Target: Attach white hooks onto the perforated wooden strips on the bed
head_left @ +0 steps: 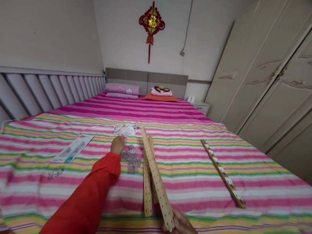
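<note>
My left hand point(117, 145), at the end of a red sleeve, has its fingers closed at the near edge of a clear plastic packet point(129, 129) with white parts in it. Just below that hand lie several small clear bags point(132, 157) with little metal pieces. My right hand point(182, 226) grips the near end of a pale wooden strip point(156, 175) dotted with dark marks, tilted over the others. Beneath it, a second dotted wooden strip point(147, 189) and a third strip point(154, 192), partly hidden, lie on the striped sheet point(184, 184).
To the right lies a brown wooden rail point(221, 172) with a row of white round pieces. A flat printed package point(73, 149) and a tangle of thin wire point(56, 172) are on the left. Folded bedding point(121, 89) sits by the headboard; a wardrobe point(267, 75) stands right.
</note>
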Action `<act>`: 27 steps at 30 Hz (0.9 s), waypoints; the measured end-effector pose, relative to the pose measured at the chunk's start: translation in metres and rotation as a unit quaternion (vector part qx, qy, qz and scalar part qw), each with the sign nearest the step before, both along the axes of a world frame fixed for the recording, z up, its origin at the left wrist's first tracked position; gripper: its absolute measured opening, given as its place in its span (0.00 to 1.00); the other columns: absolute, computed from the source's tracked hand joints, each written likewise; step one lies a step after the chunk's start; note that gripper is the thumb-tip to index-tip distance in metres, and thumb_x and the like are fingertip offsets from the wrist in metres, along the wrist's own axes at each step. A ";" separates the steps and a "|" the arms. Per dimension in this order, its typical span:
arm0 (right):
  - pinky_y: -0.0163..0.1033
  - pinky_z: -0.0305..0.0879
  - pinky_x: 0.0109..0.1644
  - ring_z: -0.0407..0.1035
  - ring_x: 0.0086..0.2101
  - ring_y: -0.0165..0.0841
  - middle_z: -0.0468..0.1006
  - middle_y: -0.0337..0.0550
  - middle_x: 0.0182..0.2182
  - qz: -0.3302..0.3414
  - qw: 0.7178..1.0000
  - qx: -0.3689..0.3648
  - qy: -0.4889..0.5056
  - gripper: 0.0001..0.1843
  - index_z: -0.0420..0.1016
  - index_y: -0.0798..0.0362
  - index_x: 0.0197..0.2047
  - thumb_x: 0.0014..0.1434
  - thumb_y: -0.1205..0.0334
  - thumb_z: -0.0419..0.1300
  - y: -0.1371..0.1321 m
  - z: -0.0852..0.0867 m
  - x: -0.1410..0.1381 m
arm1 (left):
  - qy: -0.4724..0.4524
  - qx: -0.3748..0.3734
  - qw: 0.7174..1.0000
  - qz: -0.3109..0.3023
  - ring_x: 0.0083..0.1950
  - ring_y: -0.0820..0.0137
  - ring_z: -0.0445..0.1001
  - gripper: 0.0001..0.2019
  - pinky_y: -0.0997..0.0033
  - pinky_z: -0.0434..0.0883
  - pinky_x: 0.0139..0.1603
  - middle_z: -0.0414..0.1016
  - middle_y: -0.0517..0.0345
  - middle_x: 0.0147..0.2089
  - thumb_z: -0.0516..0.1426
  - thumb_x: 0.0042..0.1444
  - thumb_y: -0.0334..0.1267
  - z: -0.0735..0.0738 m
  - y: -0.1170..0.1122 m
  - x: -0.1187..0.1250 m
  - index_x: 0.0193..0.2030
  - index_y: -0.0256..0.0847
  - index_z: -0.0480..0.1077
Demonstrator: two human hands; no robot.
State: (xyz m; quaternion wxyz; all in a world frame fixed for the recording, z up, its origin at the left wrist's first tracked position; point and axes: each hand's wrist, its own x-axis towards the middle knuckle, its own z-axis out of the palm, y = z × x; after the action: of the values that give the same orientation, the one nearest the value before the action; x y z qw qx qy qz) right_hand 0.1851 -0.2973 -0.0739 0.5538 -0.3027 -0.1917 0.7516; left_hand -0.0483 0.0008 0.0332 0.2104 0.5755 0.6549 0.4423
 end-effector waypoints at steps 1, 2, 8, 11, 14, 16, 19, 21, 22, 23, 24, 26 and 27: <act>0.30 0.59 0.25 0.66 0.22 0.27 0.77 0.44 0.26 -0.008 1.000 -0.009 0.017 0.27 0.76 0.54 0.48 0.43 0.58 0.72 0.003 0.002 0.002 | 0.023 0.007 1.000 0.007 0.46 0.54 0.73 0.14 0.58 0.67 0.47 0.77 0.42 0.35 0.47 0.56 0.42 0.001 -0.003 -0.001 0.27 0.39 0.69; 0.30 0.60 0.26 0.66 0.23 0.27 0.77 0.43 0.27 -0.016 0.999 -0.017 0.036 0.27 0.75 0.53 0.48 0.42 0.60 0.72 0.006 0.004 0.003 | 0.049 0.016 0.999 0.015 0.51 0.53 0.70 0.14 0.56 0.65 0.50 0.77 0.41 0.40 0.48 0.55 0.42 0.002 -0.006 -0.001 0.30 0.38 0.71; 0.28 0.61 0.29 0.66 0.26 0.25 0.76 0.41 0.29 -0.048 0.990 -0.022 0.131 0.23 0.74 0.53 0.46 0.45 0.66 0.70 0.020 -0.002 0.005 | 0.149 0.097 0.978 -0.105 0.59 0.60 0.65 0.22 0.58 0.61 0.60 0.71 0.45 0.56 0.46 0.58 0.44 -0.010 -0.057 0.021 0.53 0.37 0.68; 0.28 0.62 0.31 0.65 0.26 0.24 0.76 0.40 0.30 -0.045 0.988 -0.019 0.147 0.22 0.74 0.52 0.47 0.47 0.66 0.69 0.025 -0.013 0.002 | 0.164 0.104 0.952 -0.238 0.63 0.63 0.61 0.23 0.58 0.58 0.64 0.68 0.52 0.60 0.43 0.61 0.47 -0.025 -0.101 0.046 0.59 0.43 0.65; 0.29 0.63 0.32 0.66 0.27 0.24 0.77 0.42 0.31 -0.053 0.988 -0.019 0.147 0.23 0.73 0.54 0.48 0.47 0.66 0.69 0.029 -0.020 -0.002 | 0.205 0.078 0.919 -0.327 0.67 0.62 0.54 0.23 0.53 0.53 0.66 0.62 0.56 0.65 0.43 0.62 0.49 -0.041 -0.136 0.072 0.62 0.50 0.61; 0.29 0.62 0.30 0.66 0.25 0.24 0.78 0.44 0.31 -0.063 0.988 -0.020 0.139 0.22 0.74 0.55 0.47 0.47 0.65 0.70 0.030 -0.019 -0.006 | 0.229 0.063 0.901 -0.363 0.69 0.61 0.51 0.23 0.50 0.50 0.66 0.59 0.58 0.66 0.43 0.62 0.48 -0.051 -0.149 0.088 0.63 0.54 0.60; 0.28 0.61 0.26 0.65 0.21 0.22 0.79 0.45 0.30 -0.066 0.994 -0.007 0.086 0.22 0.74 0.57 0.47 0.48 0.60 0.69 0.029 -0.016 -0.009 | 0.264 0.042 0.884 -0.383 0.70 0.57 0.49 0.22 0.45 0.47 0.66 0.57 0.59 0.68 0.45 0.61 0.48 -0.065 -0.153 0.104 0.62 0.58 0.60; 0.30 0.62 0.23 0.65 0.18 0.23 0.79 0.46 0.29 -0.062 0.998 0.007 0.020 0.27 0.73 0.59 0.49 0.49 0.53 0.68 0.026 -0.014 -0.006 | 0.290 0.023 0.878 -0.380 0.69 0.53 0.49 0.22 0.41 0.46 0.64 0.56 0.59 0.68 0.48 0.60 0.48 -0.074 -0.150 0.110 0.61 0.59 0.61; 0.31 0.62 0.22 0.66 0.16 0.24 0.79 0.46 0.28 -0.064 0.998 0.008 -0.013 0.29 0.72 0.59 0.49 0.48 0.51 0.68 0.024 -0.014 -0.001 | 0.302 0.012 0.874 -0.380 0.69 0.52 0.49 0.22 0.39 0.46 0.64 0.56 0.60 0.68 0.49 0.59 0.48 -0.079 -0.149 0.111 0.61 0.60 0.61; 0.32 0.62 0.21 0.66 0.16 0.25 0.79 0.47 0.27 -0.071 0.997 0.005 -0.044 0.30 0.72 0.60 0.49 0.47 0.49 0.68 0.021 -0.014 0.005 | 0.313 0.009 0.870 -0.381 0.69 0.52 0.49 0.22 0.38 0.47 0.63 0.55 0.60 0.68 0.49 0.59 0.47 -0.084 -0.147 0.111 0.61 0.61 0.61; 0.32 0.63 0.20 0.67 0.15 0.26 0.80 0.48 0.27 -0.084 0.994 0.000 -0.070 0.31 0.73 0.61 0.47 0.46 0.48 0.68 0.017 -0.014 0.014 | 0.321 0.013 0.866 -0.384 0.69 0.52 0.49 0.23 0.39 0.47 0.63 0.53 0.61 0.69 0.49 0.59 0.47 -0.089 -0.145 0.111 0.61 0.61 0.60; 0.32 0.62 0.19 0.66 0.15 0.26 0.80 0.48 0.26 -0.141 0.984 -0.016 -0.106 0.29 0.74 0.62 0.43 0.46 0.46 0.68 0.008 -0.014 0.038 | 0.337 0.026 0.858 -0.387 0.69 0.54 0.49 0.23 0.41 0.46 0.64 0.53 0.62 0.69 0.49 0.59 0.47 -0.097 -0.142 0.109 0.62 0.62 0.58; 0.31 0.62 0.18 0.66 0.14 0.25 0.80 0.48 0.25 -0.181 0.976 -0.026 -0.115 0.28 0.75 0.63 0.40 0.47 0.46 0.67 0.002 -0.014 0.053 | 0.343 0.034 0.856 -0.385 0.69 0.55 0.50 0.23 0.42 0.46 0.64 0.53 0.62 0.69 0.48 0.59 0.47 -0.100 -0.142 0.108 0.62 0.62 0.58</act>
State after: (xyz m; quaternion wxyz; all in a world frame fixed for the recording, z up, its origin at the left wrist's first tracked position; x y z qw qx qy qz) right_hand 0.2384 -0.2950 -0.0879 0.6468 -0.4308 -0.1766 0.6041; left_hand 0.0599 -0.1408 -0.0666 0.1060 0.9037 0.3965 0.1221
